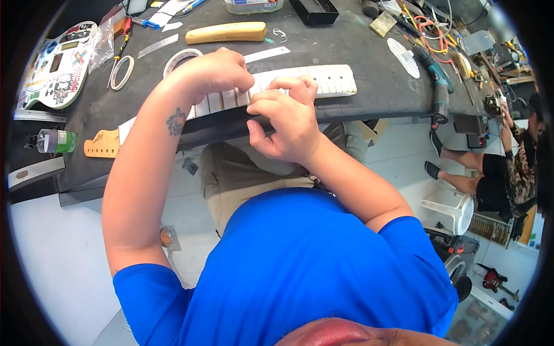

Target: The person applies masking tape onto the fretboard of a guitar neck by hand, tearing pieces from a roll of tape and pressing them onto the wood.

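Note:
A guitar neck with a masked, whitish fretboard (332,79) lies along the bench's near edge, its wooden headstock (103,145) at the left. My left hand (222,72) is over the middle of the neck, fingers curled down; whatever they hold, if anything, is hidden. Close beside it on the right, my right hand (284,118) is at the neck's near side, its fingers bent and its thumb apart. Nothing shows between that thumb and the fingers. A metal ruler (268,55) and a tape roll (180,59) lie just behind the neck.
Behind are a wooden block (225,33) and a black tray (314,11). A stickered guitar body (57,66) and a green-labelled bottle (56,140) stand left. A power drill (437,81) and cluttered tools lie right. Another person (502,167) is at the far right.

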### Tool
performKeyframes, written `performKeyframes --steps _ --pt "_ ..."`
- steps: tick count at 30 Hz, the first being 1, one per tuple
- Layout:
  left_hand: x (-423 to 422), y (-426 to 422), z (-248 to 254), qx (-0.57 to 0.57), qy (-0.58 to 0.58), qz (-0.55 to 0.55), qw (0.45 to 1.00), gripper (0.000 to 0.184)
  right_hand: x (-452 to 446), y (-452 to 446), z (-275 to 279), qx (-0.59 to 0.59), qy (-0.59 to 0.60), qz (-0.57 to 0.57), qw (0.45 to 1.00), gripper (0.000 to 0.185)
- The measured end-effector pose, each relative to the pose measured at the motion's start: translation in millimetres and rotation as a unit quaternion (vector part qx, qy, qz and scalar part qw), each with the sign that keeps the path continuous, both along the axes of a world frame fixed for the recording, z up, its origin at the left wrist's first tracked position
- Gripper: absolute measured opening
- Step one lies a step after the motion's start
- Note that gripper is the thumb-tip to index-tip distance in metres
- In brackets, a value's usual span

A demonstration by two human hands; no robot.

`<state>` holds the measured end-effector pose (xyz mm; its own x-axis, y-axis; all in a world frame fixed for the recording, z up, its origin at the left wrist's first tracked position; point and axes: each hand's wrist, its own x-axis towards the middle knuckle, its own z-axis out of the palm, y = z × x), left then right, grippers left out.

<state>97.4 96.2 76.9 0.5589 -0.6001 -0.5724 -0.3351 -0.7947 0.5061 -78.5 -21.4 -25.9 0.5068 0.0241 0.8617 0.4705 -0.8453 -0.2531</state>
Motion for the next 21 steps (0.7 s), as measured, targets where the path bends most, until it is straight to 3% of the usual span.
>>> performKeyframes --steps 4,10,13,16,21 --pt "-9.9 0.7 9.2 0.014 -0.044 -0.034 0.998 0.047 -18.4 -12.5 20.6 0.078 -0.047 0.084 0.992 0.048" --pt "-28.4 14.6 -1.4 -0.021 -0.197 -0.085 0.977 0.054 -42.0 -98.0 40.4 0.037 -0.114 -0.045 0.992 0.046" --pt "-41.5 35.2 -20.1 -0.169 -0.228 -0.072 0.956 0.052 -47.6 -137.9 15.2 0.038 -0.085 -0.123 0.988 0.044" --pt "-47.7 43.1 -26.6 -0.224 -0.254 -0.062 0.939 0.055 -48.3 -146.5 3.8 0.071 -0.067 -0.124 0.987 0.043" --pt "-58.2 45.0 -29.4 -0.2 -0.348 -0.093 0.911 0.054 -46.4 -144.5 4.5 0.053 -0.049 -0.142 0.987 0.04"
